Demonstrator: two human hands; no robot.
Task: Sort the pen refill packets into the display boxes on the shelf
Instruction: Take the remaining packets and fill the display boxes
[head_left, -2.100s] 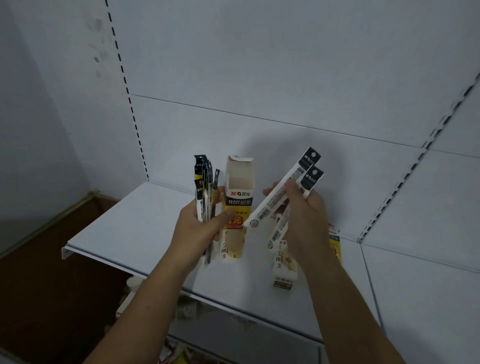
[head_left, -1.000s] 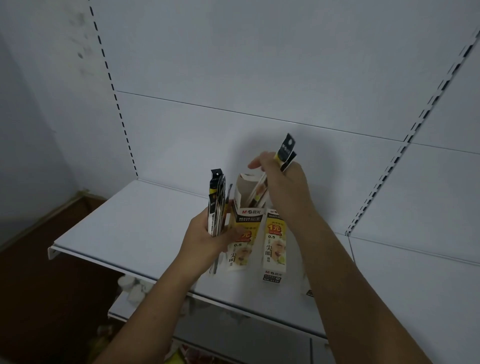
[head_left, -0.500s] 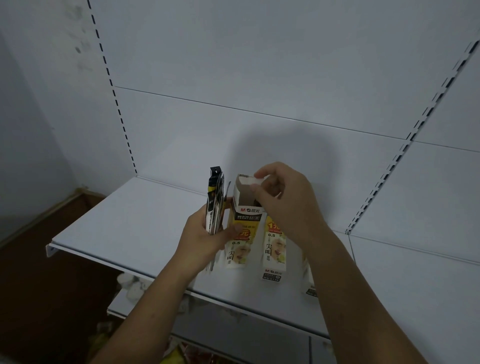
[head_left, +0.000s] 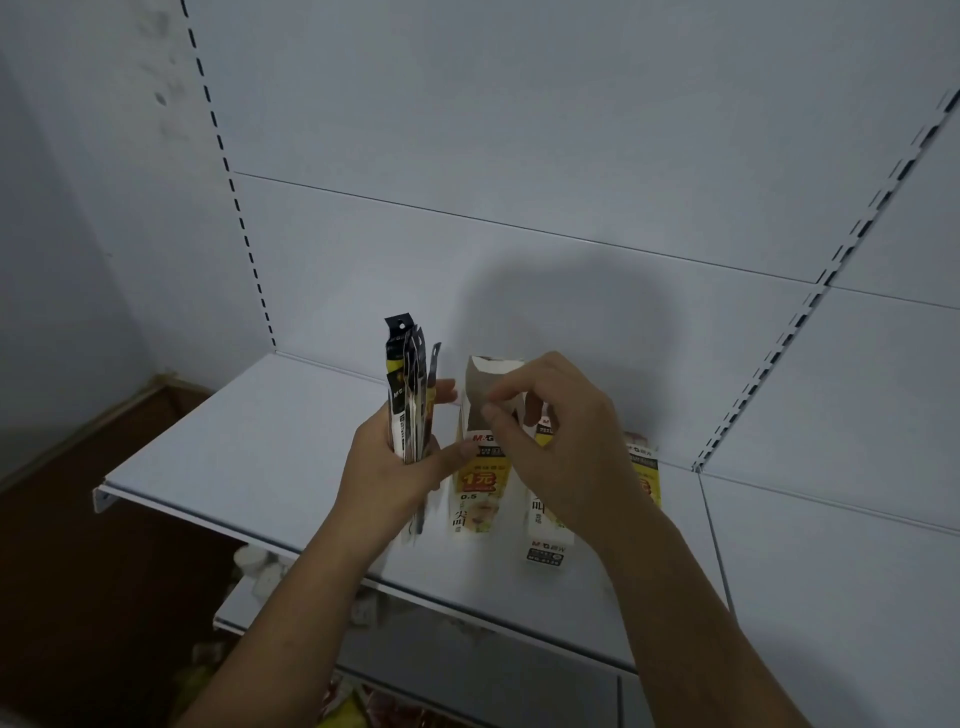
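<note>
Your left hand (head_left: 387, 475) grips the refill packets (head_left: 408, 395) while your right hand (head_left: 561, 452) pinches the open box (head_left: 475, 483) at its top flap, partly hiding two neighbouring boxes (head_left: 543, 545).

Dim, flat light with a bluish-grey cast covers the back panel (head_left: 519, 130) and the shelf (head_left: 260, 441). It comes from the viewer's side: a broad, soft-edged shadow (head_left: 561, 312) lies on the panel just above and behind the fingers (head_left: 519, 382). Below the fingers, under the shelf, everything sinks to near black, and the floor (head_left: 52, 597) far to their left is a murky brown. The dark tops of the packets (head_left: 405, 395) left of the fingers lose detail. Print on the box (head_left: 475, 493) just beneath them is soft. The slotted post (head_left: 852, 244) far right of the fingers leans and bows from the wide lens.
</note>
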